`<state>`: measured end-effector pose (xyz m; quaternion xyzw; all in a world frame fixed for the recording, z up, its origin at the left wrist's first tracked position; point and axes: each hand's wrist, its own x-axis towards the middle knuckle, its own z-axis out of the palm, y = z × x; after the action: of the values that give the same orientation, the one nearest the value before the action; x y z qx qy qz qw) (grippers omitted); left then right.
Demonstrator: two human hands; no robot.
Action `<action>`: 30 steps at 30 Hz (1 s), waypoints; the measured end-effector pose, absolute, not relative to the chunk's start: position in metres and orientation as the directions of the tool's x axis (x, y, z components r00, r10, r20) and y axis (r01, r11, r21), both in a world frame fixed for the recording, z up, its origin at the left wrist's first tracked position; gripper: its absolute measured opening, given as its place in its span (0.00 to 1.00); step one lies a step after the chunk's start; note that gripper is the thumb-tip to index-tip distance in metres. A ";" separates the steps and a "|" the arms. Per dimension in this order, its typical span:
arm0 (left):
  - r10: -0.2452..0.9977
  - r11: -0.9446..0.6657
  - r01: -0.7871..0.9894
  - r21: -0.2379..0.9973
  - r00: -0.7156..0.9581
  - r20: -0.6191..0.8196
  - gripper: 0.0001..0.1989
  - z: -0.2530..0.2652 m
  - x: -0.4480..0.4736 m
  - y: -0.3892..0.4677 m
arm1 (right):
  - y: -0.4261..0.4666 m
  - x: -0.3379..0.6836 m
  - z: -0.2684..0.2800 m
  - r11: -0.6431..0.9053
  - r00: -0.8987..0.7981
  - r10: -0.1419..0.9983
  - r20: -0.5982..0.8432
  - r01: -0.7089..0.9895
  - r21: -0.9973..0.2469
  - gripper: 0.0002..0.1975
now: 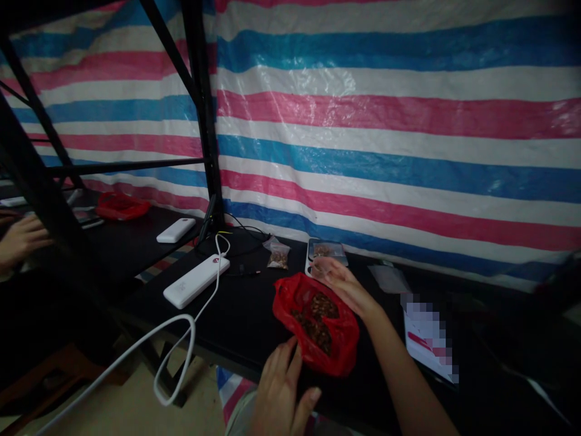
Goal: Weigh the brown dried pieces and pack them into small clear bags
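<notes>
In the head view a red plastic bag [342, 342] lies with its mouth open on the black table. Brown pieces [322, 306], small and nut-like, fill its inside. My left hand [281, 387] is at the bag's near left edge, fingers stretched out and fingertips at the red plastic. Beyond the bag, my right hand [340, 281] reaches in front of a small white scale [308, 261]. Its fingertips are blurred, so I cannot tell whether they pinch anything. On the scale lies a clear bag [333, 249] with some brown pieces. Left of it stands a filled zip bag [278, 257].
A white power bank [195, 281] with a white cable [194, 330] sits at the left. An empty-looking clear bag [388, 278] and a phone [429, 339] with a lit screen are at the right. Past a black frame post [206, 121], another person's hand [22, 239] shows.
</notes>
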<state>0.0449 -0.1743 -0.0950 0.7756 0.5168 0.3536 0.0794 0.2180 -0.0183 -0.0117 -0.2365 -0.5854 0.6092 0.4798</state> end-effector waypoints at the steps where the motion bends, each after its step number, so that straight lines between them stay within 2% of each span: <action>1: 0.828 -0.493 0.739 0.460 0.235 0.509 0.27 -0.101 0.048 -0.176 | -0.015 0.220 -0.013 0.171 -0.370 0.880 0.298 -0.339 -0.925 0.19; 4: 0.741 -0.613 0.686 0.391 0.328 0.586 0.30 -0.104 0.045 -0.179 | -0.004 0.229 -0.016 0.215 -0.209 0.926 0.316 -0.396 -0.893 0.17; 6: 0.714 -0.675 0.629 0.385 0.427 0.555 0.28 -0.089 0.033 -0.175 | 0.002 0.234 -0.019 0.225 -0.115 0.948 0.296 -0.416 -0.881 0.17; 7: 0.723 -0.673 0.626 0.395 0.441 0.532 0.27 -0.078 0.024 -0.171 | 0.004 0.237 -0.020 0.232 -0.071 0.955 0.288 -0.427 -0.874 0.17; 12: 0.816 -0.530 0.675 0.514 0.239 0.527 0.17 -0.018 -0.003 -0.126 | 0.013 0.247 -0.028 0.271 0.078 0.961 0.266 -0.468 -0.841 0.16; 14: 0.809 -0.548 0.666 0.507 0.268 0.523 0.15 -0.005 -0.002 -0.102 | 0.015 0.251 -0.031 0.282 0.138 0.959 0.246 -0.476 -0.833 0.15; 18: 0.740 -0.662 0.602 0.445 0.433 0.515 0.15 0.003 0.016 -0.046 | 0.015 0.258 -0.032 0.356 0.328 0.921 0.212 -0.484 -0.799 0.15; 21: 0.660 -0.751 0.521 0.405 0.564 0.497 0.18 0.003 0.043 0.003 | 0.014 0.263 -0.029 0.368 0.390 0.905 0.167 -0.524 -0.768 0.15; 23: 0.615 -0.788 0.480 0.385 0.593 0.519 0.19 0.003 0.065 0.036 | 0.015 0.266 -0.028 0.349 0.382 0.914 0.137 -0.565 -0.748 0.15; 26: 0.626 -0.776 0.531 0.340 0.588 0.512 0.27 0.000 0.097 0.079 | 0.016 0.270 -0.028 0.324 0.362 0.925 0.113 -0.601 -0.730 0.15; 28: 0.655 -0.753 0.579 0.313 0.614 0.440 0.35 -0.002 0.113 0.099 | 0.017 0.272 -0.029 0.318 0.371 0.924 0.095 -0.603 -0.731 0.14; 30: 0.677 -0.735 0.611 0.293 0.645 0.354 0.37 -0.005 0.124 0.113 | 0.019 0.274 -0.030 0.328 0.409 0.910 0.075 -0.594 -0.735 0.13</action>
<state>0.1235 0.1132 -0.0051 0.9039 0.3565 0.2246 0.0735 0.2738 0.0186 -0.0302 -0.3190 -0.2474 0.4842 0.7763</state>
